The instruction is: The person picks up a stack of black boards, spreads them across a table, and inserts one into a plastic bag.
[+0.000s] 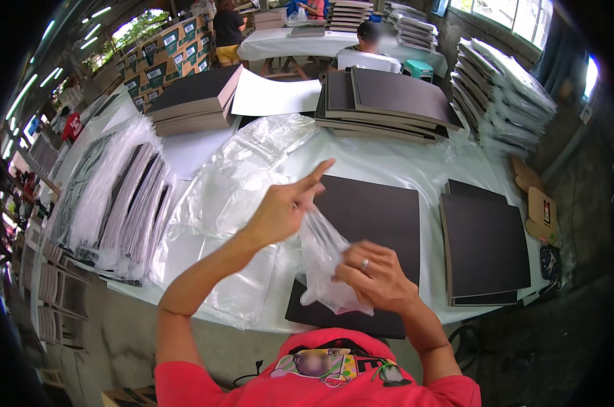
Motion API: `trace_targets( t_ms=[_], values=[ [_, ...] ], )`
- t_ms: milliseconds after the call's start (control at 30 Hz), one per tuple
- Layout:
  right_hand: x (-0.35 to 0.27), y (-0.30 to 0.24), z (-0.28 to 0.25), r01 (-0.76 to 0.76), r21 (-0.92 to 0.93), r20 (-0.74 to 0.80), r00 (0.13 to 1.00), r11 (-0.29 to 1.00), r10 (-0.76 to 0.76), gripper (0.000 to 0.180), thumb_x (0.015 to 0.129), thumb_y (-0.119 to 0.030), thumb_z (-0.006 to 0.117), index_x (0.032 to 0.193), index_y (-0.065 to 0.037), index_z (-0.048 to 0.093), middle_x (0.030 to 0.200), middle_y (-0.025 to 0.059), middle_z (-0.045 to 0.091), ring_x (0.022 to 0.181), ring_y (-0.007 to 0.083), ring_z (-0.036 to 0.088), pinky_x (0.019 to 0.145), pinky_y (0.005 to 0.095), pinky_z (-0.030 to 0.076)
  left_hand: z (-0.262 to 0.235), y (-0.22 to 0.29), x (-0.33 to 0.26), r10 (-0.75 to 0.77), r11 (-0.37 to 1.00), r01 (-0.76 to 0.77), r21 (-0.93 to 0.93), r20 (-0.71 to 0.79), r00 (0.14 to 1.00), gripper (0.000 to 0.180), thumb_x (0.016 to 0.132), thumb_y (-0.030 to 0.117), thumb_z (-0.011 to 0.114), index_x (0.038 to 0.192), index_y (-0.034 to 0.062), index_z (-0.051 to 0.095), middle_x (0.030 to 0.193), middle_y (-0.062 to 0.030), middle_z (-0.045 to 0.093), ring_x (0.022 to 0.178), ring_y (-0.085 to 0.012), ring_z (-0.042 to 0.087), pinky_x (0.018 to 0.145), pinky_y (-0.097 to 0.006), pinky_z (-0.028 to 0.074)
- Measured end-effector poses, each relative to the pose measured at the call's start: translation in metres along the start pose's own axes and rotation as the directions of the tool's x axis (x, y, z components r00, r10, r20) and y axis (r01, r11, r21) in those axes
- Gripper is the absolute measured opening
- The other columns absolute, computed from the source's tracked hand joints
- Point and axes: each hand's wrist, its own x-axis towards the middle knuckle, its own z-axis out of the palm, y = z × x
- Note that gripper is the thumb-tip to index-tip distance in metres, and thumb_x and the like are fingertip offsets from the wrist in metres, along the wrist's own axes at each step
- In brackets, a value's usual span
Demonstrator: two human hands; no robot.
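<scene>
A clear plastic bag is held up in both hands, just above the near edge of the bench. The right hand has its grip closed on the lower part of the bag, fingers curled around the bunched plastic. The left hand pinches the top of the bag, with one finger sticking straight out. Under the bag lies a big dark board, flat at the near edge of the bench. To the right of it, near the right edge, sits a small stack of dark boards. To the left lies a loose pile of clear bags. Farther left, along the left edge, are boards wrapped in plastic. At the far edge are taller stacks of dark boards.
</scene>
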Motion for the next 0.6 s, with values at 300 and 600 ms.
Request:
trace_targets(
  t_ms=[300,600],
  values=[
    [-0.038,-0.01,-0.013,-0.412,0.235,-0.041,0.901,0.88,0.433,0.02,0.077,0.008,0.063,0.091,-0.003,0.053,0.07,0.01,0.063,0.052,0.0283,0.059,0.05,0.0329,0.046,-0.096,-0.117,0.012,-0.131,0.847,0.237,0.475,-0.246,0.96,0.067,0.079,-0.004,0.058,0.142,0.0163,0.042,0.148,-0.0135,0.036,0.128,-0.0332,0.046,0.104,-0.038,0.041],
    [0.0,0.008,-0.035,-0.722,0.332,-0.321,0.519,0.607,0.792,0.015,0.082,-0.006,0.068,0.09,-0.001,0.056,0.064,0.007,0.059,0.052,0.0166,0.056,0.052,0.0316,0.044,0.047,0.025,-0.022,-0.2,0.971,0.03,0.236,0.743,0.639,0.065,0.095,0.041,0.052,0.141,-0.0018,0.037,0.135,-0.0243,0.048,0.127,-0.0348,0.046,0.108,-0.043,0.034]
  ],
)
